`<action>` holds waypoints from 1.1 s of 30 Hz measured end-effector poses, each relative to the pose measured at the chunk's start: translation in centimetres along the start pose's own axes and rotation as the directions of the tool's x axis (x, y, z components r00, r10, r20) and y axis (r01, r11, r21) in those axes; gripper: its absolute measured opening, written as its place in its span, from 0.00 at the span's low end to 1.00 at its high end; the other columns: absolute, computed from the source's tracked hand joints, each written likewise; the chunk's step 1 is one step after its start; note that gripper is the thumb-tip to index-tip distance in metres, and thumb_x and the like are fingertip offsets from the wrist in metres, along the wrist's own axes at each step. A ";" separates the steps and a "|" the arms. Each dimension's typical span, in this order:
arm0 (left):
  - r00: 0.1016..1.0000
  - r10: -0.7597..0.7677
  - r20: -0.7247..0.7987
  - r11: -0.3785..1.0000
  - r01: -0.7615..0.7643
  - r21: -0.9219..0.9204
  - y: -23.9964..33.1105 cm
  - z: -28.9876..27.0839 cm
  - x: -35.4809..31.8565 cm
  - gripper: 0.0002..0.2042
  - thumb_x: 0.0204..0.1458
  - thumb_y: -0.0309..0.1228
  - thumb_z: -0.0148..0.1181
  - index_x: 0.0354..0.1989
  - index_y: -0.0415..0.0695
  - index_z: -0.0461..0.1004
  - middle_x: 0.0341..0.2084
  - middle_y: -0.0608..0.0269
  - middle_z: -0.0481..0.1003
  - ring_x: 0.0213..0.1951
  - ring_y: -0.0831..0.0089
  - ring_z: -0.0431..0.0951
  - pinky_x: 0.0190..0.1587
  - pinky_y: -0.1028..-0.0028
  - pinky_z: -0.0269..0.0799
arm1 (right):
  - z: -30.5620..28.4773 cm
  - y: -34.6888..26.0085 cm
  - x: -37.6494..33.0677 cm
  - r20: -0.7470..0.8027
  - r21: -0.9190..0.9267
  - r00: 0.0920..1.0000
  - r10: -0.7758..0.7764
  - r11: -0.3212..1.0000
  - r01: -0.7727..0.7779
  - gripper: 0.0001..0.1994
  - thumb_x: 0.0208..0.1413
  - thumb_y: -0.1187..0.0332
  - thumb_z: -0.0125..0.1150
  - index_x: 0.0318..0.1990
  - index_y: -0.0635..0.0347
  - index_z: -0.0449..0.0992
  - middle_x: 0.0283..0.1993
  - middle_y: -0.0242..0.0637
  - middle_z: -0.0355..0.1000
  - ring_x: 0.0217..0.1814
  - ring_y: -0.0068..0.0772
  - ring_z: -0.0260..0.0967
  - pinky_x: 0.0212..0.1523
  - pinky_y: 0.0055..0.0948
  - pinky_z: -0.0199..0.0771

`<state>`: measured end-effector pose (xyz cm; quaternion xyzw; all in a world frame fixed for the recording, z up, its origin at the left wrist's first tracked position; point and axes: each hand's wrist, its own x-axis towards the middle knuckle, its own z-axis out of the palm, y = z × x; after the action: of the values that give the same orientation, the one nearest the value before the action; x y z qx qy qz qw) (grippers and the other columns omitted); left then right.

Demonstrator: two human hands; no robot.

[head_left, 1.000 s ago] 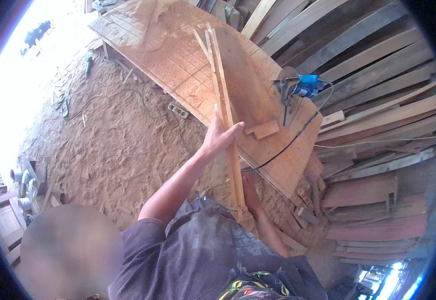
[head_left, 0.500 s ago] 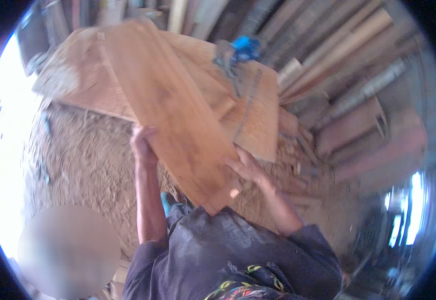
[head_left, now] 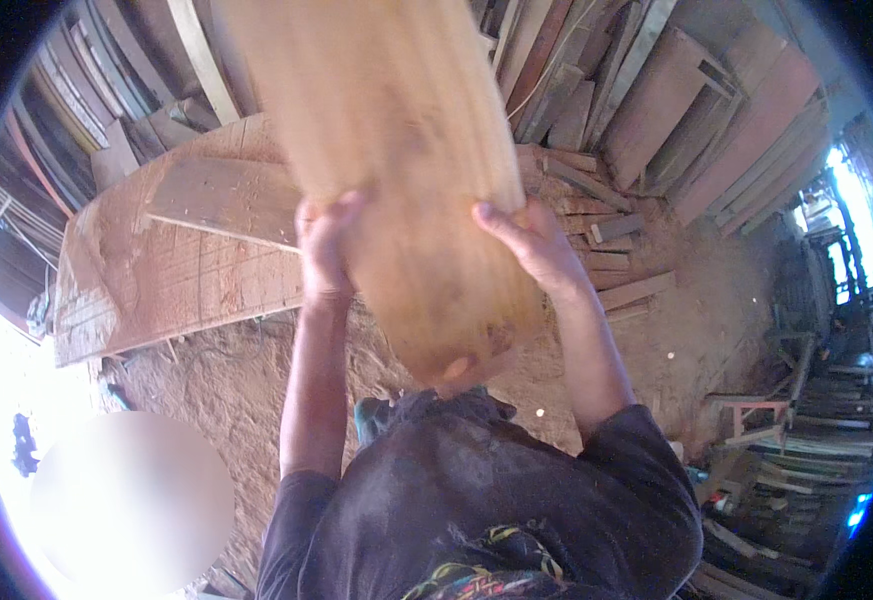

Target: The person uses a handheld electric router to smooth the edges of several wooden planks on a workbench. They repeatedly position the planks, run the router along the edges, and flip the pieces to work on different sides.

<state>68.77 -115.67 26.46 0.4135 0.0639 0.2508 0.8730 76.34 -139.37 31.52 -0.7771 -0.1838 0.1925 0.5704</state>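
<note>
Pointing lengthwise forward, slightly left, the board (head_left: 416, 170) is gripped by left hand (head_left: 327, 250) and right hand (head_left: 538, 246)

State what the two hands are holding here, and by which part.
A wide wooden board, held by its two long edges, nearer its lower end: left hand on the left edge, right hand on the right, thumbs over its upper face.

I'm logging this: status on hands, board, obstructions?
Left hand, right hand gripping board by opposite edges. Board held up, partly hiding table. Plank on table.

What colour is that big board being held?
The board is yellowish brown with darker patches, clearest in the head view.
</note>
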 end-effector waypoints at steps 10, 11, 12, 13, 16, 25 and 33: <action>0.843 -0.499 0.198 0.709 0.267 0.653 -19.5 10.2 3.8 0.24 0.68 0.44 0.58 0.64 0.41 0.68 0.52 0.59 0.78 0.52 0.72 0.78 0.54 0.72 0.74 | -14.3 18.7 -0.1 -0.356 0.450 0.798 0.485 0.838 -0.309 0.46 0.58 0.35 0.65 0.65 0.76 0.69 0.61 0.48 0.74 0.61 0.40 0.74 0.61 0.36 0.74; 0.857 -0.461 0.232 0.739 0.226 0.635 -21.6 9.4 4.1 0.28 0.68 0.47 0.57 0.69 0.42 0.65 0.58 0.55 0.76 0.58 0.70 0.76 0.57 0.71 0.73 | -15.3 19.2 0.1 -0.343 0.471 0.789 0.510 0.820 -0.325 0.48 0.57 0.34 0.65 0.66 0.76 0.68 0.63 0.49 0.73 0.63 0.42 0.72 0.63 0.37 0.73; 0.910 -0.360 0.206 0.753 0.153 0.640 -25.9 6.8 4.1 0.30 0.67 0.49 0.57 0.70 0.43 0.65 0.60 0.54 0.75 0.61 0.68 0.75 0.58 0.71 0.73 | -17.4 21.8 0.9 -0.385 0.378 0.777 0.499 0.853 -0.361 0.48 0.57 0.34 0.65 0.67 0.76 0.67 0.65 0.51 0.71 0.66 0.43 0.70 0.66 0.39 0.70; 0.943 -0.273 0.192 0.754 0.086 0.651 -28.6 5.3 3.9 0.31 0.67 0.51 0.57 0.71 0.43 0.64 0.62 0.52 0.73 0.64 0.67 0.73 0.60 0.70 0.72 | -20.3 26.5 1.0 -0.435 0.291 0.752 0.494 0.868 -0.402 0.49 0.57 0.34 0.65 0.68 0.75 0.66 0.67 0.52 0.70 0.68 0.45 0.68 0.68 0.40 0.68; 0.935 -0.355 -0.023 0.157 0.084 0.984 -27.5 2.6 4.8 0.39 0.62 0.52 0.59 0.76 0.43 0.56 0.73 0.46 0.59 0.75 0.56 0.57 0.69 0.54 0.58 | -22.3 31.0 1.9 -0.477 0.192 0.741 0.472 0.879 -0.436 0.50 0.57 0.32 0.63 0.70 0.73 0.64 0.72 0.54 0.65 0.74 0.49 0.62 0.73 0.43 0.62; 0.977 -0.182 0.109 -0.240 -0.152 0.959 -30.3 -0.3 4.5 0.38 0.62 0.47 0.58 0.77 0.43 0.53 0.78 0.48 0.51 0.78 0.48 0.47 0.71 0.48 0.48 | -22.5 33.8 12.0 -0.278 0.000 0.764 0.583 0.795 -0.607 0.48 0.55 0.31 0.63 0.66 0.70 0.70 0.67 0.55 0.70 0.71 0.53 0.66 0.70 0.44 0.65; 0.975 -0.210 0.071 -0.259 -0.126 0.958 -29.7 0.7 4.4 0.39 0.62 0.47 0.59 0.78 0.44 0.51 0.79 0.51 0.49 0.79 0.49 0.46 0.72 0.49 0.48 | -21.8 31.5 15.2 -0.242 -0.149 0.808 0.537 0.802 -0.578 0.49 0.52 0.27 0.62 0.62 0.69 0.75 0.61 0.56 0.76 0.67 0.53 0.71 0.64 0.46 0.71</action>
<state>84.22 -129.86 4.96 0.9641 0.1592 0.0254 0.2109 102.58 -158.39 6.01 -0.8683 0.0888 0.2571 0.4149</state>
